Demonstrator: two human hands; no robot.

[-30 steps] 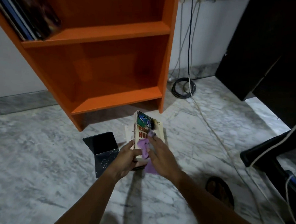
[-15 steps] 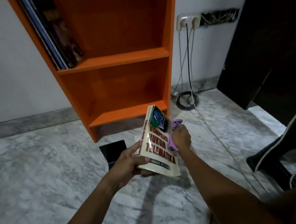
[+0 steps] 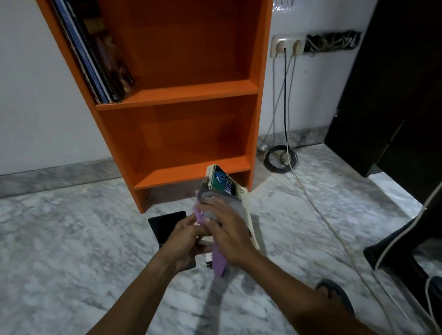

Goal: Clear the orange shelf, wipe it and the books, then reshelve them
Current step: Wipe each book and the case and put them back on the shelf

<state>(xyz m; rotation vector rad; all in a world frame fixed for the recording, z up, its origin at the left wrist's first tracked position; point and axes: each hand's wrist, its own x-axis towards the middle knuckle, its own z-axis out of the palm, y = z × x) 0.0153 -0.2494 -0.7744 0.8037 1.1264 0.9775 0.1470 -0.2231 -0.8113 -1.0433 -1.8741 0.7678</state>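
Book (image 3: 224,186): you hold it tilted on end above the marble floor (image 3: 56,261), just in front of the foot of the orange shelf (image 3: 193,94). The cover carries a green and blue picture at its top; its lettering is too blurred to read. The page edges are cream.

The only legible writing is "CCTV" on a sheet (image 3: 285,1) on the wall, above the double socket (image 3: 287,46).

Your left hand (image 3: 185,239) grips the book's lower left edge, fingers curled round it. Your right hand (image 3: 227,229) lies across the cover, fingers fairly straight and spread, pressing a purple cloth (image 3: 218,262) against it; the cloth's tail hangs below the palm.

The two lower shelf boards are bare. The upper compartment holds several thin books (image 3: 100,58) leaning against its left wall. A dark flat item (image 3: 165,223) lies on the floor behind your left hand.
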